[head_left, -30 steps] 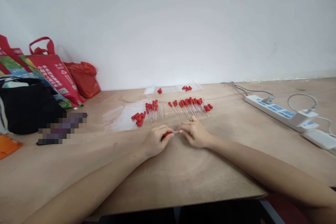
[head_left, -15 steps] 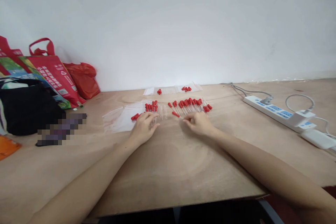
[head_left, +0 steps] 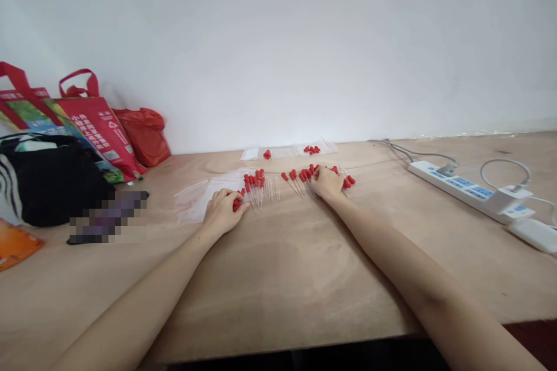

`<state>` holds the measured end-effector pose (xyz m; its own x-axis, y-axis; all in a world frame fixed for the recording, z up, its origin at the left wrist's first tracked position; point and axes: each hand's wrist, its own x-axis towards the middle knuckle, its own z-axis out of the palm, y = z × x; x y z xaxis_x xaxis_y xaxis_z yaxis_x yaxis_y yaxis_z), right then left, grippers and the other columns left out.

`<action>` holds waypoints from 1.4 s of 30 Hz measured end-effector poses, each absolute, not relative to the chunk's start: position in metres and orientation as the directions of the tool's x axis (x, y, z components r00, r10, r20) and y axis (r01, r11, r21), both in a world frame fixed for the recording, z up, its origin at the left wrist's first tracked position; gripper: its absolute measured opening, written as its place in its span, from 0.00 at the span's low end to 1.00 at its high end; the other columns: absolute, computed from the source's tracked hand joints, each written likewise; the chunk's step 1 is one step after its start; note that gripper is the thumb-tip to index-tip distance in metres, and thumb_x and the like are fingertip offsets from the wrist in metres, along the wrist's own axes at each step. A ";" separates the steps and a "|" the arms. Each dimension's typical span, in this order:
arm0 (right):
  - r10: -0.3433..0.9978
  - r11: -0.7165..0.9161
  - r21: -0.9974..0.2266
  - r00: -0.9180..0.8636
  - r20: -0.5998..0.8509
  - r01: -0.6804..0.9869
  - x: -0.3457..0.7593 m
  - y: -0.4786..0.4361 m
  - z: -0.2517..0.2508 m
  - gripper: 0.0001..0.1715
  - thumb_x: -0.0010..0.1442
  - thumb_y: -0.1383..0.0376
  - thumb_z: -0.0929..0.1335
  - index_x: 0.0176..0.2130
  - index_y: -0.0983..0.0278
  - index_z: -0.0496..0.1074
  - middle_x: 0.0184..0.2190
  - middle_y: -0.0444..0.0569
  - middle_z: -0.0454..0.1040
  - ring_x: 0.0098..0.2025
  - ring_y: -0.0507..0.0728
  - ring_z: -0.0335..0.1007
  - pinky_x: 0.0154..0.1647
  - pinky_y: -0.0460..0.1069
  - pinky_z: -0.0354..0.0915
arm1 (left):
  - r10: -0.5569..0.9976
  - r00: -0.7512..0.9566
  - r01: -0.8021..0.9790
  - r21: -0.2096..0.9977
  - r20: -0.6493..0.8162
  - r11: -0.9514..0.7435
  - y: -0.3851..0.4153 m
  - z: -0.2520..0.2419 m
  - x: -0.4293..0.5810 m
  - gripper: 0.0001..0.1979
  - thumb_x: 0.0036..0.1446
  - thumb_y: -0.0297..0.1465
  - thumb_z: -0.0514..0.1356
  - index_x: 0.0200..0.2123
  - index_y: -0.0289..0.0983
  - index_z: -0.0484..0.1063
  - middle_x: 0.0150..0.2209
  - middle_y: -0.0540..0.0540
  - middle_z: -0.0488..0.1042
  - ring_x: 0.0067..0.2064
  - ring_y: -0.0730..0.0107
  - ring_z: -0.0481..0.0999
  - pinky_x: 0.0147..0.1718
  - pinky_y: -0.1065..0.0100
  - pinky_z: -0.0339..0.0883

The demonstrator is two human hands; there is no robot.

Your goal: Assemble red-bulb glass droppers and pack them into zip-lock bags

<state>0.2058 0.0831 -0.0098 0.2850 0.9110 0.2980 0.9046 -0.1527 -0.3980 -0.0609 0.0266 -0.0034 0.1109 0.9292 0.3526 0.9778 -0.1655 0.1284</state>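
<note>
On my side of the row of droppers (head_left: 300, 177) the table (head_left: 282, 278) is bare wood down to its edge, free for a sweep. Left of the droppers lie flat clear bags (head_left: 194, 200), and well beyond them a black bag (head_left: 47, 185) and red shopping bags (head_left: 98, 127) block the way. Right of the droppers the wood is open as far as the power strip (head_left: 461, 188) and its cables (head_left: 505, 160). Behind the droppers, small bags (head_left: 282, 152) lie just before the wall (head_left: 278, 40).

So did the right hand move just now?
Yes. The right hand went forward: it was short of the row of red-capped droppers and now lies on it.
</note>
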 end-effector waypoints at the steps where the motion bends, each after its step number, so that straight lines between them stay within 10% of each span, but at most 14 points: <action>1: 0.909 -0.136 -0.387 0.270 0.317 0.912 0.205 0.082 -0.010 0.10 0.52 0.66 0.60 0.34 0.64 0.68 0.33 0.51 0.72 0.38 0.59 0.66 0.43 0.56 0.47 | 0.927 0.115 0.976 0.131 0.358 -0.172 0.027 -0.003 -0.061 0.11 0.49 0.39 0.55 0.32 0.38 0.70 0.38 0.45 0.68 0.42 0.60 0.66 0.41 0.63 0.60; 8: 0.910 0.155 -0.309 -0.013 0.414 0.938 0.167 0.065 -0.003 0.15 0.55 0.59 0.60 0.31 0.63 0.72 0.34 0.53 0.73 0.39 0.60 0.65 0.42 0.57 0.47 | 0.920 0.099 0.974 0.152 0.380 -0.167 0.023 0.003 -0.059 0.13 0.48 0.37 0.56 0.37 0.37 0.68 0.34 0.44 0.68 0.38 0.60 0.67 0.39 0.63 0.61; 18: 0.970 0.112 -0.377 -0.019 0.240 0.920 0.124 0.067 -0.001 0.21 0.56 0.57 0.60 0.30 0.70 0.72 0.28 0.58 0.73 0.32 0.60 0.68 0.39 0.57 0.50 | 0.917 0.076 0.973 0.174 0.391 -0.155 0.024 0.000 -0.061 0.10 0.49 0.33 0.54 0.36 0.38 0.68 0.34 0.45 0.72 0.38 0.62 0.70 0.35 0.66 0.62; 32: 0.890 0.328 -0.443 -0.116 0.442 0.834 0.186 0.033 -0.020 0.10 0.57 0.63 0.58 0.34 0.66 0.65 0.32 0.51 0.72 0.36 0.57 0.66 0.39 0.53 0.53 | 0.887 -0.188 0.791 0.601 0.421 -0.118 0.024 0.007 -0.057 0.12 0.44 0.28 0.57 0.35 0.37 0.71 0.34 0.47 0.76 0.33 0.67 0.74 0.34 0.68 0.67; 42: 0.751 0.639 -0.424 -0.399 0.526 0.642 0.221 -0.014 -0.021 0.13 0.58 0.69 0.58 0.40 0.64 0.68 0.30 0.49 0.70 0.34 0.54 0.65 0.35 0.49 0.55 | 0.847 0.280 0.652 0.558 0.451 -0.513 -0.006 -0.006 -0.005 0.12 0.52 0.29 0.53 0.40 0.36 0.71 0.39 0.46 0.75 0.38 0.67 0.73 0.37 0.66 0.68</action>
